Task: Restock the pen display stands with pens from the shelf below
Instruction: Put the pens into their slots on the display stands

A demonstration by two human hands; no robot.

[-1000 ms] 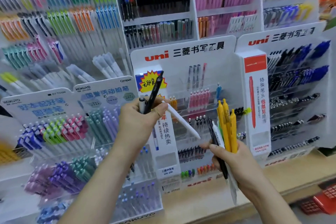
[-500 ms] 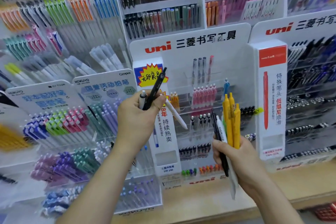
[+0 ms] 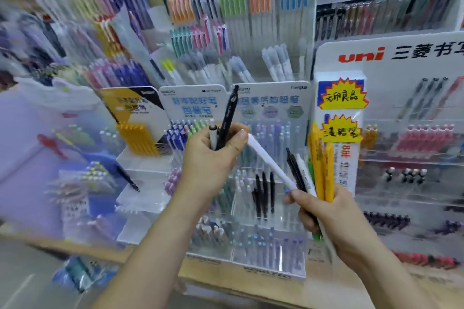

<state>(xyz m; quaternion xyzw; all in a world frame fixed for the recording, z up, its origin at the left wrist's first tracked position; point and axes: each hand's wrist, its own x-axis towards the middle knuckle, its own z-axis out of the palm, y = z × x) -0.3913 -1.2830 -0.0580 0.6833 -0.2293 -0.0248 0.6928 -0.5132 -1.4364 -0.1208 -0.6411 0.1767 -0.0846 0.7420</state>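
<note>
My left hand (image 3: 213, 158) grips a black pen (image 3: 227, 118) standing upright, a second pen with a white barrel and dark tip (image 3: 213, 137), and a white pen (image 3: 270, 162) that slants down to the right. My right hand (image 3: 331, 216) holds a bundle: yellow pens (image 3: 322, 165), a black pen (image 3: 296, 172), a white one and a green one. The white pen's lower end reaches my right hand's fingertips. Both hands hover in front of the clear Kokuyo display stand (image 3: 266, 276), whose tiers hold blue, purple and black pens.
A white uni display stand (image 3: 391, 55) with pink and dark pens stands to the right. Behind hang racks of coloured pens (image 3: 226, 5). A yellow-pen stand (image 3: 136, 138) sits at left. All stand on a wooden shelf (image 3: 251, 291). The left side is blurred.
The view has swung left, so the Kokuyo stand now sits behind my hands instead of the uni stand. The hands keep their pens and have come closer together.
</note>
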